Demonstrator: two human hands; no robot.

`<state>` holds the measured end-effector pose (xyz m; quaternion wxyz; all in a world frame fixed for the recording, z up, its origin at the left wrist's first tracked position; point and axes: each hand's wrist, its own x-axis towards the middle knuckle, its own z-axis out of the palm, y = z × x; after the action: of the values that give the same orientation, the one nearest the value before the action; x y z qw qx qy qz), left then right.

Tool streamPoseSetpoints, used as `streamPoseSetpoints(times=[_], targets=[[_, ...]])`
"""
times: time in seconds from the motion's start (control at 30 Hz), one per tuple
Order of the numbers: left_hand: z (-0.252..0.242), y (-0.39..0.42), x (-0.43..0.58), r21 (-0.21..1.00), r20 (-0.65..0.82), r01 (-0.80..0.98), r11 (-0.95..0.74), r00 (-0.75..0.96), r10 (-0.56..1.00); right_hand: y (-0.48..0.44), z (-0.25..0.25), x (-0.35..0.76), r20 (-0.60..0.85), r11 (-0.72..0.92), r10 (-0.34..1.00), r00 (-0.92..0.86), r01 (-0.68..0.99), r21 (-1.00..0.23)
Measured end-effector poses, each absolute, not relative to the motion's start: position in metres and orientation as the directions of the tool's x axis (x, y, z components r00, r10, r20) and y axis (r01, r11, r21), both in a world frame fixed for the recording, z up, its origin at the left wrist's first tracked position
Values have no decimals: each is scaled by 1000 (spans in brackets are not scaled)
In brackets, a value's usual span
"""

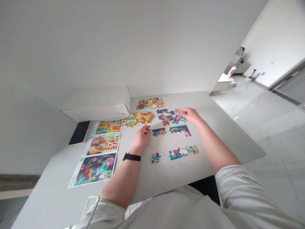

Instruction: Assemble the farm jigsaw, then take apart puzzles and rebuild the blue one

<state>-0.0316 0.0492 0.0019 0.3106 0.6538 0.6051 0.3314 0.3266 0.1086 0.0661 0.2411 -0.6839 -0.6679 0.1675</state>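
My right hand [190, 114] reaches to the right edge of a pile of dark blue, teal and pink puzzle pieces [175, 118]. Its fingertips are pinched at a pink puzzle piece [177, 111]. My left hand [143, 135] rests on the table with its fingers curled in, and nothing shows in them. Just right of it lies a joined dark blue and orange strip [159, 132]. Farther right is a joined dark blue section [179, 129] with a pink corner. Nearer me are a joined strip with a white rabbit [183, 152] and a small teal section [155, 158].
Yellow puzzle pieces [140, 119] and another mixed pile [151, 103] lie farther back. At left are a sheet with three printed pictures [114, 156], a phone [79, 132] and a white box [100, 101]. The grey table [228, 133] meets a wall behind.
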Motion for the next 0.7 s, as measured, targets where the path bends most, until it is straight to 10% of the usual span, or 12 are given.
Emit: streamPoseSetpoints(times=[0.7], targets=[[-10,55,-34,933,24,361,-4,-50,998,232,23,191,44,160,987,-155,969,-186]])
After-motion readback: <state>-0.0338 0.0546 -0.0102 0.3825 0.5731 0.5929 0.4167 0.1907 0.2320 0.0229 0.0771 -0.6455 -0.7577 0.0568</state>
